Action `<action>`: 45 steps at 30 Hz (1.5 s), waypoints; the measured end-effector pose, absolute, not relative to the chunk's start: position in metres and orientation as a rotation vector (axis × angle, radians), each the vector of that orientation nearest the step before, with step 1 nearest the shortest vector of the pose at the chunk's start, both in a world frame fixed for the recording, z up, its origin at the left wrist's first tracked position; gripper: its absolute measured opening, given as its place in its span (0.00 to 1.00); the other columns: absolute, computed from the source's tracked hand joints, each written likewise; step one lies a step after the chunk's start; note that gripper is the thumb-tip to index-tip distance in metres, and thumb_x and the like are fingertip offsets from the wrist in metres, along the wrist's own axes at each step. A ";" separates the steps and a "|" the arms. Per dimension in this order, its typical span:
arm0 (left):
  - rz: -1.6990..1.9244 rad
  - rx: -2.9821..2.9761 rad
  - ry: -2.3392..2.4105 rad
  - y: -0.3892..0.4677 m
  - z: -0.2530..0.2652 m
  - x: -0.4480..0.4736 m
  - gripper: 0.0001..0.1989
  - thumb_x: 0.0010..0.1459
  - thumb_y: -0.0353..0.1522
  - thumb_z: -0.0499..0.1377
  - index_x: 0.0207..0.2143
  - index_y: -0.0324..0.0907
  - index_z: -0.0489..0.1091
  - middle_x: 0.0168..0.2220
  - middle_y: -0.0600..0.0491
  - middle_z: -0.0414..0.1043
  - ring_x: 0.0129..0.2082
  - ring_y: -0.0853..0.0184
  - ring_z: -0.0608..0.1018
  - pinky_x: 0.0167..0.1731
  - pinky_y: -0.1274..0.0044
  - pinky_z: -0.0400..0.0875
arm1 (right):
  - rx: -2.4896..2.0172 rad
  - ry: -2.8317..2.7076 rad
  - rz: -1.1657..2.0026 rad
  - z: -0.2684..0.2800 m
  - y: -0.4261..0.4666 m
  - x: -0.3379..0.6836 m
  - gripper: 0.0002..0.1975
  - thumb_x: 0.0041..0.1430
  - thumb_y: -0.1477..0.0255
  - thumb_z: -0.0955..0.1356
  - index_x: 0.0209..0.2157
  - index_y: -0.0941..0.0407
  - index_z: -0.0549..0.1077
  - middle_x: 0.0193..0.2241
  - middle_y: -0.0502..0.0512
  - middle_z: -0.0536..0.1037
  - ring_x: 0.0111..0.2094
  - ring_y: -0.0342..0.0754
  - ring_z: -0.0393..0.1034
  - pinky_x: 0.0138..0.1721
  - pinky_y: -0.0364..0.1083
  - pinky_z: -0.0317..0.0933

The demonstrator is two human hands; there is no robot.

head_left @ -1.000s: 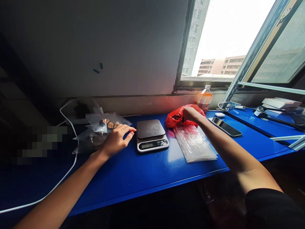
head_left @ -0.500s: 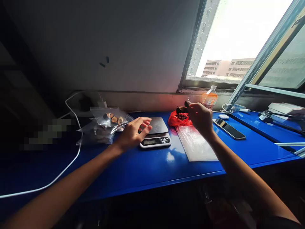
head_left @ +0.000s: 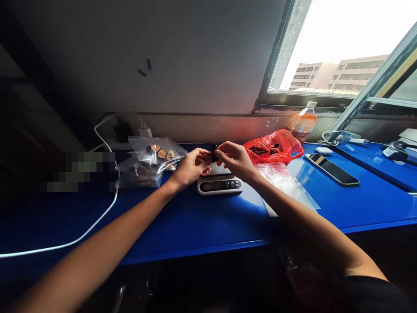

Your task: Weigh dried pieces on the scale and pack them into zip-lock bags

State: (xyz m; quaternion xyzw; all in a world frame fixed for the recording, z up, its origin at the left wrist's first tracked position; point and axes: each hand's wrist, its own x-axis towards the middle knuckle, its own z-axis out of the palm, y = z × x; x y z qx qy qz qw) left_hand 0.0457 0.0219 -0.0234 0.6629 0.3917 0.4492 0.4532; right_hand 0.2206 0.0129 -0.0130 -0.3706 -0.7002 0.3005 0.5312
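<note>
Above the kitchen scale (head_left: pixel 220 186), a dark, flat dried slice (head_left: pixel 214 152) is pinched between both hands. My left hand (head_left: pixel 190 168) grips its left side with thumb and fingers, and my right hand (head_left: pixel 237 160) holds it from the right. The fingers cover part of the slice, so its exact kind is unclear. Most of the scale's plate lies hidden under the hands. Just right of them a red plastic bag (head_left: pixel 295 148) stands open, with dark brown dried pieces (head_left: pixel 275 149) inside.
Clear zip bags with brown slices (head_left: pixel 138 178) are stacked left of the scale. Flat clear bags (head_left: pixel 289 187) lie to the right. Farther right are a phone (head_left: pixel 332 169), a white earphone case (head_left: pixel 323 151) and an orange drink bottle (head_left: pixel 304 121). A white cable (head_left: pixel 107 206) crosses the left side.
My right hand has moved left from the red bag to above the scale with the dark slice. Both hands have come together on it. The view has shifted slightly left.
</note>
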 end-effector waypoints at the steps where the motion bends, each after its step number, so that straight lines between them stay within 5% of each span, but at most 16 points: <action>1: 1.100 1.628 0.958 0.022 -0.024 0.047 0.22 0.45 0.43 0.69 0.38 0.40 0.69 0.32 0.54 0.74 0.27 0.69 0.77 0.31 0.73 0.75 | -0.903 -1.664 0.721 -0.014 0.012 0.222 0.19 0.53 0.55 0.71 0.29 0.57 0.69 0.25 0.50 0.74 0.23 0.41 0.70 0.22 0.40 0.62; 18: 1.132 1.871 1.012 0.014 -0.020 0.054 0.25 0.50 0.47 0.65 0.43 0.38 0.71 0.35 0.48 0.79 0.29 0.63 0.80 0.34 0.71 0.75 | -0.803 -1.610 0.713 -0.018 0.004 0.219 0.17 0.54 0.55 0.69 0.31 0.55 0.68 0.24 0.47 0.71 0.19 0.41 0.67 0.17 0.41 0.63; 25: 1.103 2.051 1.213 0.015 -0.019 0.058 0.14 0.55 0.37 0.62 0.43 0.40 0.72 0.36 0.50 0.79 0.31 0.63 0.80 0.36 0.71 0.75 | -1.027 -1.700 0.322 -0.031 0.018 0.214 0.06 0.59 0.67 0.67 0.30 0.54 0.68 0.26 0.49 0.75 0.26 0.43 0.68 0.27 0.42 0.62; 31: 1.162 2.456 1.472 0.024 -0.020 0.042 0.24 0.56 0.38 0.63 0.52 0.36 0.69 0.52 0.42 0.70 0.25 0.71 0.74 0.41 0.71 0.73 | -1.191 -1.843 0.024 -0.039 0.033 0.229 0.11 0.60 0.71 0.68 0.23 0.56 0.71 0.26 0.53 0.73 0.27 0.44 0.65 0.32 0.44 0.60; 40: 1.197 2.495 1.488 0.039 -0.033 0.023 0.15 0.61 0.37 0.54 0.45 0.38 0.71 0.45 0.46 0.73 0.25 0.69 0.72 0.36 0.71 0.71 | -1.083 -1.653 -0.199 -0.012 0.024 0.262 0.11 0.63 0.67 0.64 0.30 0.56 0.73 0.31 0.55 0.75 0.29 0.45 0.69 0.32 0.44 0.63; 45: 1.220 2.470 1.468 0.041 -0.030 0.022 0.16 0.62 0.39 0.52 0.45 0.39 0.71 0.45 0.46 0.73 0.30 0.66 0.75 0.38 0.71 0.71 | -1.484 -1.447 -0.332 -0.001 0.038 0.330 0.13 0.63 0.66 0.62 0.36 0.58 0.75 0.33 0.60 0.80 0.32 0.49 0.74 0.35 0.46 0.64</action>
